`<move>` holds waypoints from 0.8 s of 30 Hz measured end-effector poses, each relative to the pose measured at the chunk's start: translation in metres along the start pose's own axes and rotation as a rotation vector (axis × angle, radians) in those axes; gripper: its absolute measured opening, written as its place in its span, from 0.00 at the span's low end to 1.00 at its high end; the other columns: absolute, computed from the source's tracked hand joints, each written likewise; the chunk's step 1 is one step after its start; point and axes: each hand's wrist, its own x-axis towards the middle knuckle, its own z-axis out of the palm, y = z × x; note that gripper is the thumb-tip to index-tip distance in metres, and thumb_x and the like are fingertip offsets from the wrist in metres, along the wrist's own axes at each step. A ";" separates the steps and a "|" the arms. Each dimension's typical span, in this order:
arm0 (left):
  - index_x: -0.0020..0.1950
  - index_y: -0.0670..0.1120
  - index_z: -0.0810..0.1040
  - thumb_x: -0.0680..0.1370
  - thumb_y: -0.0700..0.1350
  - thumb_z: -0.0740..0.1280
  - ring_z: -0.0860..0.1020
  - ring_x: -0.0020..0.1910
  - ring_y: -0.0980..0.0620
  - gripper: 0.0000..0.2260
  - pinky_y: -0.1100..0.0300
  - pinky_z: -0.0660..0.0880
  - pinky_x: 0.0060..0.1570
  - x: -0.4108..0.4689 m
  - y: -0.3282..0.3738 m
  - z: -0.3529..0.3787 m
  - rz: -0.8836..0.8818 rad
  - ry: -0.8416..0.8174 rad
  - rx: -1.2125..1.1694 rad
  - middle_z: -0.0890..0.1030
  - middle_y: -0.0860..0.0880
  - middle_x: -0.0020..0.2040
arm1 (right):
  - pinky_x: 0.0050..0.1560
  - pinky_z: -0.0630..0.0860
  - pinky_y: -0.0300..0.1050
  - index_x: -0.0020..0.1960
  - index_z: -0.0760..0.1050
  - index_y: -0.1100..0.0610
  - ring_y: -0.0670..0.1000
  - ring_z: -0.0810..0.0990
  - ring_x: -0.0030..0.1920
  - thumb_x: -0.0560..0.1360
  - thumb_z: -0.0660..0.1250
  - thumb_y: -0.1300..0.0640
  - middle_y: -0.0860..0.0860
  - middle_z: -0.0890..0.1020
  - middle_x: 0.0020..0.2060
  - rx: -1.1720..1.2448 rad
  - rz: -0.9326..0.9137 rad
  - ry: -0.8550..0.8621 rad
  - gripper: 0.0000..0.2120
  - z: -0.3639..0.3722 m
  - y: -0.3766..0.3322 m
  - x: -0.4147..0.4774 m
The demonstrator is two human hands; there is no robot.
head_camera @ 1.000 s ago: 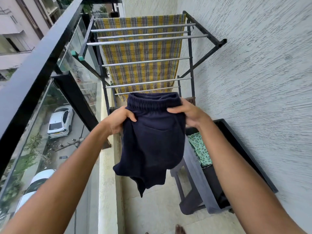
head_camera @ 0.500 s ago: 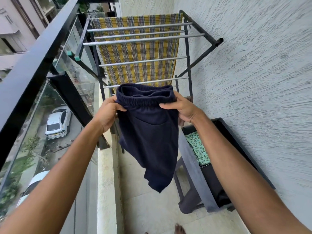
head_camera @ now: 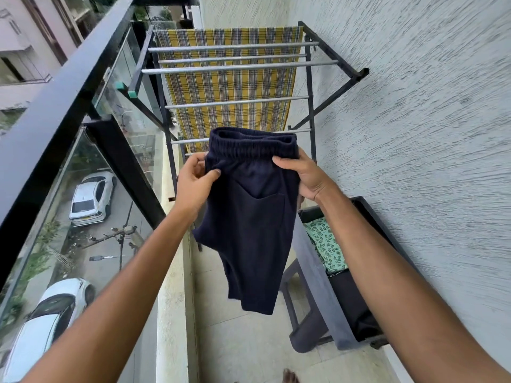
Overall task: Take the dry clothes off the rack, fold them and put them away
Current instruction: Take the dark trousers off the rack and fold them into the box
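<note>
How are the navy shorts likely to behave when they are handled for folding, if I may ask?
Probably floppy: the navy shorts hang limp below the waistband, legs drooping. Likely light: the left hand and right hand hold them up by the top edge alone. The soft-looking fabric seems unlikely to slip.

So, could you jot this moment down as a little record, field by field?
held: navy shorts, hanging by the waistband in front of the rack
left hand: pinches the waistband's left side
right hand: grips the waistband's right side
rack: one plaid cloth draped over the far end; near rails bare
bin: by the wall, lower right, with a folded green cloth inside
stage: shorts off the rack, not yet fully folded
</note>
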 end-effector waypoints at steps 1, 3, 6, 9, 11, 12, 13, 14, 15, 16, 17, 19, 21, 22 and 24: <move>0.51 0.49 0.76 0.77 0.32 0.68 0.80 0.43 0.57 0.12 0.63 0.77 0.47 -0.003 -0.007 0.000 0.001 0.000 0.002 0.83 0.50 0.44 | 0.56 0.80 0.52 0.60 0.78 0.57 0.57 0.83 0.54 0.71 0.70 0.65 0.57 0.84 0.54 0.015 0.005 0.009 0.18 0.001 -0.001 0.000; 0.56 0.51 0.74 0.74 0.37 0.72 0.80 0.46 0.55 0.15 0.59 0.77 0.50 -0.008 -0.033 -0.004 -0.032 -0.012 0.093 0.82 0.50 0.47 | 0.54 0.81 0.50 0.58 0.78 0.55 0.56 0.84 0.51 0.71 0.70 0.64 0.56 0.85 0.51 0.038 0.006 0.025 0.16 0.004 -0.003 -0.001; 0.66 0.52 0.68 0.69 0.44 0.77 0.76 0.58 0.51 0.29 0.54 0.76 0.58 -0.019 -0.074 -0.010 -0.091 0.064 0.288 0.76 0.49 0.59 | 0.55 0.80 0.50 0.60 0.78 0.56 0.56 0.84 0.53 0.74 0.68 0.64 0.56 0.85 0.52 0.065 -0.008 0.025 0.16 0.006 -0.007 -0.001; 0.71 0.47 0.62 0.71 0.42 0.77 0.76 0.57 0.45 0.34 0.44 0.76 0.59 -0.041 -0.111 -0.002 -0.326 0.149 0.193 0.73 0.43 0.62 | 0.58 0.79 0.52 0.61 0.78 0.58 0.56 0.84 0.54 0.73 0.69 0.62 0.57 0.84 0.54 0.084 -0.003 0.063 0.16 0.006 -0.016 0.000; 0.71 0.48 0.63 0.73 0.40 0.74 0.74 0.57 0.46 0.31 0.43 0.73 0.60 -0.054 -0.130 0.004 -0.560 0.145 0.049 0.74 0.44 0.64 | 0.61 0.77 0.54 0.60 0.79 0.60 0.57 0.83 0.55 0.71 0.71 0.60 0.58 0.84 0.54 0.091 0.002 0.094 0.18 0.006 -0.023 -0.001; 0.70 0.50 0.64 0.73 0.40 0.73 0.72 0.60 0.47 0.29 0.44 0.71 0.61 -0.057 -0.139 0.005 -0.676 0.125 -0.031 0.73 0.46 0.66 | 0.61 0.77 0.54 0.60 0.79 0.61 0.58 0.83 0.56 0.70 0.72 0.59 0.58 0.84 0.54 0.095 0.001 0.101 0.20 0.006 -0.027 -0.001; 0.70 0.52 0.66 0.73 0.40 0.71 0.71 0.63 0.49 0.28 0.45 0.69 0.61 -0.059 -0.146 0.007 -0.764 0.093 -0.099 0.72 0.49 0.67 | 0.60 0.78 0.53 0.60 0.79 0.61 0.58 0.83 0.55 0.69 0.72 0.59 0.58 0.84 0.54 0.105 0.001 0.100 0.20 0.006 -0.031 -0.002; 0.71 0.53 0.66 0.73 0.39 0.70 0.69 0.65 0.50 0.28 0.46 0.68 0.61 -0.059 -0.152 0.010 -0.813 0.061 -0.132 0.72 0.51 0.68 | 0.60 0.78 0.53 0.60 0.79 0.62 0.58 0.83 0.55 0.70 0.71 0.59 0.58 0.84 0.54 0.115 -0.005 0.100 0.19 0.005 -0.035 -0.004; 0.72 0.54 0.66 0.73 0.39 0.69 0.68 0.65 0.51 0.29 0.46 0.66 0.61 -0.059 -0.158 0.011 -0.830 0.042 -0.143 0.72 0.52 0.68 | 0.59 0.79 0.52 0.58 0.80 0.62 0.58 0.83 0.55 0.71 0.70 0.59 0.59 0.84 0.53 0.130 -0.007 0.094 0.16 0.006 -0.039 -0.005; 0.72 0.54 0.66 0.72 0.38 0.68 0.68 0.65 0.52 0.30 0.45 0.65 0.61 -0.057 -0.160 0.016 -0.834 0.023 -0.149 0.72 0.53 0.68 | 0.59 0.79 0.52 0.55 0.82 0.62 0.57 0.83 0.54 0.72 0.68 0.59 0.59 0.85 0.52 0.140 -0.016 0.096 0.14 0.004 -0.045 -0.007; 0.70 0.54 0.68 0.72 0.39 0.68 0.67 0.66 0.52 0.28 0.44 0.64 0.62 -0.055 -0.161 0.019 -0.826 -0.001 -0.155 0.73 0.54 0.67 | 0.59 0.79 0.52 0.52 0.84 0.61 0.57 0.83 0.53 0.72 0.68 0.59 0.58 0.85 0.51 0.150 -0.027 0.095 0.12 0.004 -0.050 -0.008; 0.66 0.54 0.71 0.74 0.41 0.69 0.67 0.67 0.53 0.22 0.42 0.63 0.66 -0.047 -0.159 0.024 -0.805 -0.022 -0.202 0.75 0.57 0.65 | 0.59 0.79 0.52 0.48 0.86 0.60 0.57 0.84 0.52 0.72 0.67 0.59 0.58 0.85 0.50 0.160 -0.054 0.089 0.11 0.002 -0.060 -0.011; 0.65 0.52 0.73 0.75 0.42 0.70 0.73 0.64 0.53 0.19 0.42 0.64 0.65 -0.036 -0.156 0.025 -0.740 -0.012 -0.209 0.78 0.56 0.63 | 0.58 0.79 0.51 0.47 0.86 0.60 0.57 0.84 0.51 0.72 0.67 0.59 0.58 0.86 0.49 0.179 -0.083 0.094 0.11 -0.001 -0.066 -0.011; 0.65 0.51 0.74 0.76 0.43 0.69 0.76 0.60 0.52 0.17 0.45 0.66 0.62 -0.032 -0.155 0.025 -0.707 -0.024 -0.177 0.80 0.54 0.61 | 0.58 0.79 0.51 0.48 0.86 0.60 0.57 0.84 0.51 0.72 0.67 0.59 0.58 0.86 0.49 0.190 -0.095 0.099 0.11 -0.003 -0.066 -0.010; 0.59 0.50 0.78 0.78 0.44 0.68 0.78 0.51 0.51 0.10 0.50 0.68 0.56 -0.028 -0.151 0.022 -0.657 -0.068 -0.126 0.82 0.52 0.53 | 0.58 0.79 0.51 0.49 0.86 0.61 0.57 0.84 0.52 0.72 0.68 0.59 0.58 0.86 0.50 0.202 -0.105 0.116 0.10 -0.009 -0.065 -0.010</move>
